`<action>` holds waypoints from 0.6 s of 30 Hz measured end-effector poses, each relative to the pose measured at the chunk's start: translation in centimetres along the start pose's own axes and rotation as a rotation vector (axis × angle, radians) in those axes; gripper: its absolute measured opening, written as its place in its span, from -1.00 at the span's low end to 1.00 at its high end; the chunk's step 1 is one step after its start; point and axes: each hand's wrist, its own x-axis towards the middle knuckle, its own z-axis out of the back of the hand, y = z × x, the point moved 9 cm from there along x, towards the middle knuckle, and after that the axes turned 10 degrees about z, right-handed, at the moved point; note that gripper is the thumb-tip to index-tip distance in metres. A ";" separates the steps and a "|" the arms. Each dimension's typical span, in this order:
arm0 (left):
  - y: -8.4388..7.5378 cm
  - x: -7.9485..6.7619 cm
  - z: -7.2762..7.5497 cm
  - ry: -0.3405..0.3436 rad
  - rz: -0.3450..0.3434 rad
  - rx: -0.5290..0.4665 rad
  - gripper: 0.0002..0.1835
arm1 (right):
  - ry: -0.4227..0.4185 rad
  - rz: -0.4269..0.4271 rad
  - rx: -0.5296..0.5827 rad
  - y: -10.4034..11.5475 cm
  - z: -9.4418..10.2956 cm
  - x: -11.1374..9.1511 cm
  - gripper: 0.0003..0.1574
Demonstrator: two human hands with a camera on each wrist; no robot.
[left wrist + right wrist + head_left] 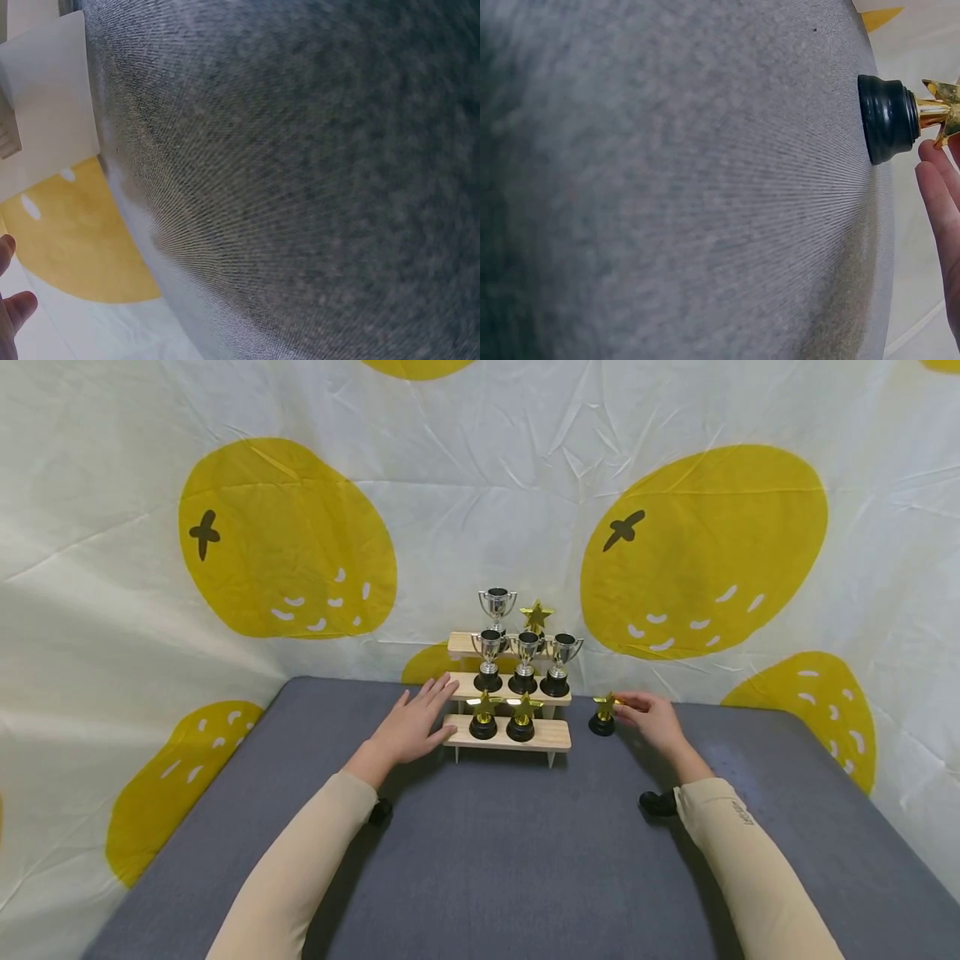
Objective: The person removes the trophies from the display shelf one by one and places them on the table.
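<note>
At the right of the wooden three-tier stand (pixel 555 737), a gold star trophy (pixel 602 724) with a black base stands upright on the table. My right hand (pixel 657 723) pinches it by its star, the fingers partly hiding that star in the right wrist view. My left hand (pixel 408 728) lies with fingers extended against the stand's left side. Two star trophies (pixel 483 727) occupy the bottom tier. Silver cup trophies (pixel 525 662) line the middle tier; one silver cup (pixel 497 602) and one star trophy (pixel 536 615) are on top, their bases partly hidden.
Grey cloth covers the table (pixel 480 860). A white curtain (pixel 480 527) printed with large yellow fruit hangs right behind the stand. Black wrist devices (pixel 658 803) sit under both cuffs.
</note>
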 end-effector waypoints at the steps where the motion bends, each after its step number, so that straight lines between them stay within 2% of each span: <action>1: 0.0 0.0 0.0 -0.002 0.000 0.000 -0.15 | 0.002 -0.001 -0.009 0.0 0.0 0.0 -0.54; 9: 0.1 0.0 -0.2 -0.015 -0.004 -0.008 -0.15 | -0.003 -0.003 -0.013 0.2 -0.1 -0.4 -0.54; 18: 0.1 -0.1 -0.3 -0.026 -0.012 -0.012 -0.16 | 0.030 0.012 -0.007 0.4 0.1 -0.8 -0.49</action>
